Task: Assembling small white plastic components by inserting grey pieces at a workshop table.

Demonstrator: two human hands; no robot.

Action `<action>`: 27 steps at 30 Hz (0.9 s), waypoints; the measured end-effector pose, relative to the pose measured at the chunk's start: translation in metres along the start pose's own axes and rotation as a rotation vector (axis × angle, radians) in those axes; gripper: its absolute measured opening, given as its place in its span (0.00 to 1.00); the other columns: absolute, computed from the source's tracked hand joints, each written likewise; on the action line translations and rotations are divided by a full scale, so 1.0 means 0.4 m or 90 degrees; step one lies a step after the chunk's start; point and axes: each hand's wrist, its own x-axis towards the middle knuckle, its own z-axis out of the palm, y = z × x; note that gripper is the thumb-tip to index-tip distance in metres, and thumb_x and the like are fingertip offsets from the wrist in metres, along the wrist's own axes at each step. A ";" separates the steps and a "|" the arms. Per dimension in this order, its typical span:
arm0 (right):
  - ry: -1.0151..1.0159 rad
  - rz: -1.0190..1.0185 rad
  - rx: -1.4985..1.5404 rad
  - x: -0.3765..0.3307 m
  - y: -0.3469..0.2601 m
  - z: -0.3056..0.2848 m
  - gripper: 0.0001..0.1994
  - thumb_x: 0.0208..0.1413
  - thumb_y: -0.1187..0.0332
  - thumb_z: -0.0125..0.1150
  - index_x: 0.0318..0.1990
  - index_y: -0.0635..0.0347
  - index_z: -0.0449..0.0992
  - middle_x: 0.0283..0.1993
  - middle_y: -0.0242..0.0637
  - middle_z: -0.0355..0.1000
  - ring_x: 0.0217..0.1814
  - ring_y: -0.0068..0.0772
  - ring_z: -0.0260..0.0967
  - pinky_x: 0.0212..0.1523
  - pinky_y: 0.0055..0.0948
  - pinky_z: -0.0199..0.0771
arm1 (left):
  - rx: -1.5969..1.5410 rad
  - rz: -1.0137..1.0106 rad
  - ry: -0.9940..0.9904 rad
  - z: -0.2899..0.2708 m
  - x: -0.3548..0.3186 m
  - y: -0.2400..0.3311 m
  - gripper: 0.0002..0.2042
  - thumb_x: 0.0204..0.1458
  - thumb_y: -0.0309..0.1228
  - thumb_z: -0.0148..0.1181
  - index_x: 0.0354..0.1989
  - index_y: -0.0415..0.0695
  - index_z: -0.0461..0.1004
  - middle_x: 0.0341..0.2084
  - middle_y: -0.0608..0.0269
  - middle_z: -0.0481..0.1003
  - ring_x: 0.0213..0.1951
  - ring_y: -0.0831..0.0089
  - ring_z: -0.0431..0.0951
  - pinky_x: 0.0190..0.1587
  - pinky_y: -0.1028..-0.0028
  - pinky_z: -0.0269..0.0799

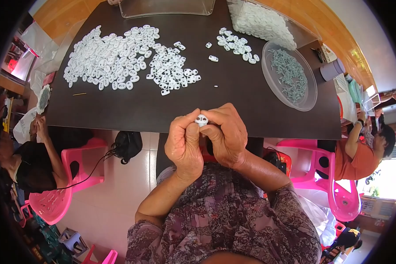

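Over the table's near edge, my left hand (183,143) and my right hand (228,133) meet around a small white plastic piece (201,119) with dark holes in its face. Thumbs and fingertips of both hands pinch it from either side. Beyond my hands lies a heap of similar white pieces with paired dark holes (170,69). To its left spreads a larger pile of white oval pieces (108,59). A smaller group of white oval pieces (235,42) sits farther right, with a loose white piece (213,58) near it.
A round clear plastic dish (312,90) of grey-green slender bits stands on the dark table (233,99) at right. Behind it is a clear container of white pieces (266,24). Pink chairs (81,165) and seated people flank both sides. A grey-purple cup (332,69) is at far right.
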 end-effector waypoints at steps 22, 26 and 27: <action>0.024 -0.110 -0.064 0.008 0.001 0.000 0.14 0.43 0.76 0.62 0.39 0.67 0.69 0.30 0.40 0.67 0.26 0.37 0.63 0.25 0.31 0.65 | 0.134 0.175 0.007 0.020 0.001 -0.007 0.09 0.58 0.28 0.49 0.41 0.33 0.69 0.28 0.65 0.66 0.31 0.79 0.63 0.36 0.81 0.60; 0.031 -0.130 -0.064 0.008 0.008 0.008 0.14 0.43 0.77 0.62 0.39 0.67 0.69 0.30 0.40 0.67 0.26 0.37 0.63 0.25 0.31 0.64 | 0.160 0.189 0.006 0.020 0.009 -0.007 0.09 0.58 0.27 0.49 0.40 0.34 0.69 0.28 0.65 0.66 0.31 0.79 0.62 0.35 0.80 0.60; 0.032 -0.129 -0.062 0.009 0.009 0.009 0.14 0.43 0.77 0.62 0.39 0.67 0.69 0.30 0.40 0.67 0.27 0.37 0.63 0.25 0.31 0.64 | 0.178 0.208 0.002 0.017 0.015 -0.006 0.08 0.57 0.25 0.48 0.40 0.34 0.69 0.26 0.64 0.66 0.28 0.78 0.64 0.31 0.81 0.61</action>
